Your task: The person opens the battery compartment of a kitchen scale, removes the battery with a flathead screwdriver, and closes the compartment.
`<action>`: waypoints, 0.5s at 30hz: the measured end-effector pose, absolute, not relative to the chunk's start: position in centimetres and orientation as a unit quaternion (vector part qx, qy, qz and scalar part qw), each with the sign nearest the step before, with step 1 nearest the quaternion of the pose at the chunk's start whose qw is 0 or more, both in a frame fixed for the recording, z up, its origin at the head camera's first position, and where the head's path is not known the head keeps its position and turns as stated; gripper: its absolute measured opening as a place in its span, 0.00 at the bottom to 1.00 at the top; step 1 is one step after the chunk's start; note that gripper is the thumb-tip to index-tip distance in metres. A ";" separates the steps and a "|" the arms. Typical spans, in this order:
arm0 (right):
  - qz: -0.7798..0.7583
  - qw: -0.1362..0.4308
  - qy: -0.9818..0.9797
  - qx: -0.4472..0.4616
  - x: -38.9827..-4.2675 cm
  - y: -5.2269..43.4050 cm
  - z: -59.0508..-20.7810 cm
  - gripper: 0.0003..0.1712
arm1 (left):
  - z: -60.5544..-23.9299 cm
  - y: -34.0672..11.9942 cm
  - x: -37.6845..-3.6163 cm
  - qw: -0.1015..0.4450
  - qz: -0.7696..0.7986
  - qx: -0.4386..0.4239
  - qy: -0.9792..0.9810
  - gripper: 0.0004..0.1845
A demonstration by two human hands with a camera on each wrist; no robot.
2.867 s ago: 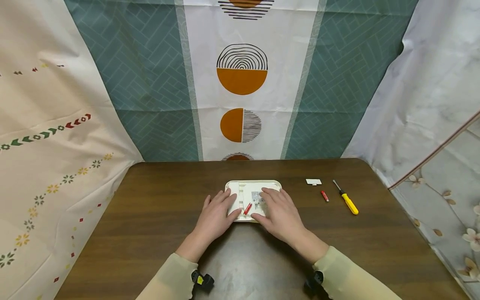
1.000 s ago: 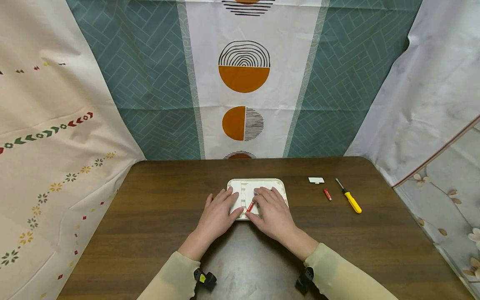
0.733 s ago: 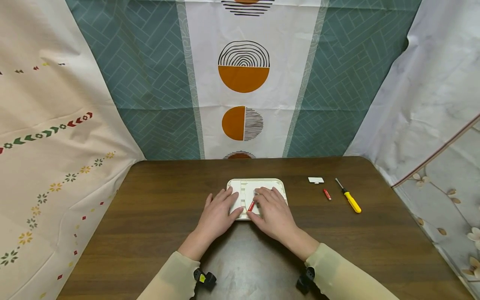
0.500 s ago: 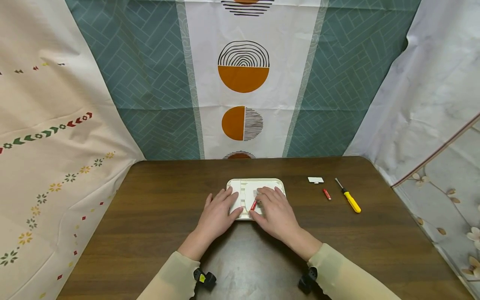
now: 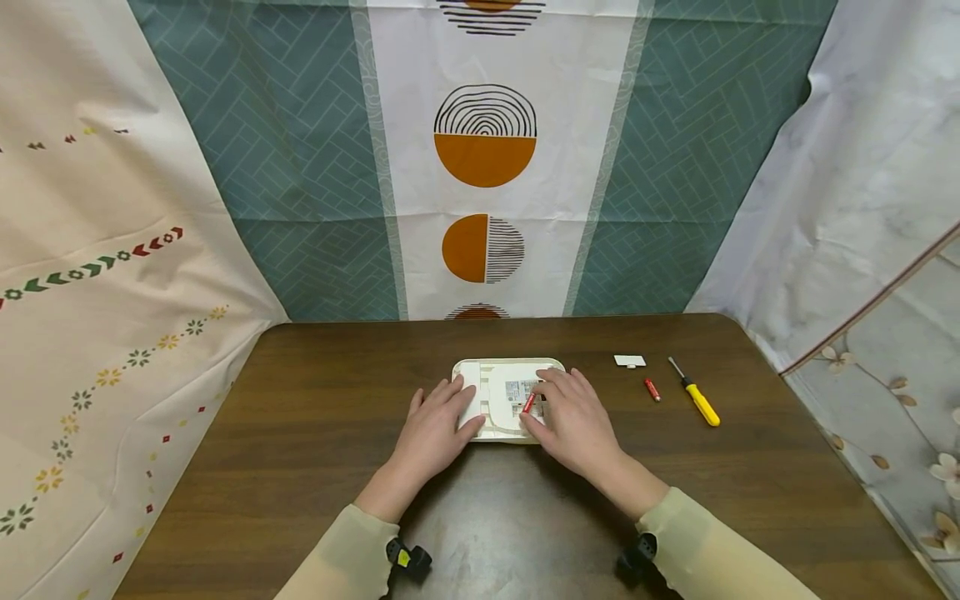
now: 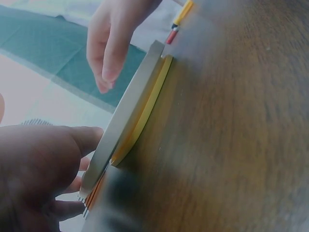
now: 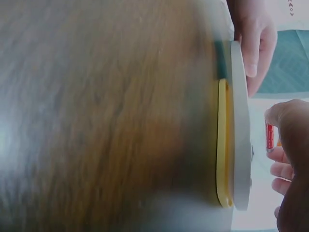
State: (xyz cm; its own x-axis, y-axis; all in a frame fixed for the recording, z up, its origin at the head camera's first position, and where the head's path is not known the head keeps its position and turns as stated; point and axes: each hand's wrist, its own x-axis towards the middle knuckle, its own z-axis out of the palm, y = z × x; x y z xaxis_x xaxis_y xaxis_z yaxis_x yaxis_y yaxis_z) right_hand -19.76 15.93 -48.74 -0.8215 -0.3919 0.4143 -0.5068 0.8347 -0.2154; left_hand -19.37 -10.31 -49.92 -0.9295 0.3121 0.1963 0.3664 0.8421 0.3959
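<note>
One small red battery [image 5: 528,403], cylindrical, sits at the centre of the head view, pinched between the thumb and fingertips of the right hand [image 5: 577,421] just above a white device. In the right wrist view it shows at the right edge [image 7: 269,136], clear of the device's face, with the thumb beside it.

One white device [image 5: 501,400], flat with rounded corners, lies on the surface at frame centre, its back side up with a printed label near the middle. Both wrist views show a yellow layer under its white shell [image 6: 126,113], flat against the wood.

Left hand [image 5: 433,429]: fingers straight and relaxed, resting flat on the left edge of the device, holding nothing. Right hand: fingers curled round the battery, over the device's right half.

Two sleeves, pale beige, enter from the lower edge of the head view, each with a black wrist camera.

One second red battery [image 5: 652,389] lies on the surface to the right of the device, well apart from it. One yellow-handled screwdriver [image 5: 695,395] lies just right of that battery. One small white cover piece [image 5: 629,361] lies just above the two.

One dark wooden surface [image 5: 300,433] carries everything. Patterned cloth hangings [image 5: 315,167] fill the upper half of the frame.
</note>
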 end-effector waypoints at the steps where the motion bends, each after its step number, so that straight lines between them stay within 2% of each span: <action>1: 0.161 0.183 -0.940 0.238 -19.8 16.2 -48.7 0.24 | -49.9 -10.3 -19.4 0.062 -0.218 -0.177 -0.958 0.31; 10: 0.170 0.189 -0.941 0.223 -20.0 18.3 -48.2 0.20 | -50.0 -10.4 -19.3 0.057 -0.220 -0.175 -0.958 0.31; 15: 0.166 0.191 -0.944 0.213 -20.0 19.3 -47.9 0.23 | -50.0 -10.3 -19.4 0.055 -0.221 -0.174 -0.958 0.32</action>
State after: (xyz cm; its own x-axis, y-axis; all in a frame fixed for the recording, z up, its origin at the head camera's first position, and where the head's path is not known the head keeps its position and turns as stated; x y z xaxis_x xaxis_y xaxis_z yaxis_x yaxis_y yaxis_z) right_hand -20.00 19.30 -47.93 -0.8362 -0.3390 0.4310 -0.4659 0.8537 -0.2326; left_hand -19.36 -10.35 -50.01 -0.9338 0.3084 0.1816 0.3568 0.8421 0.4044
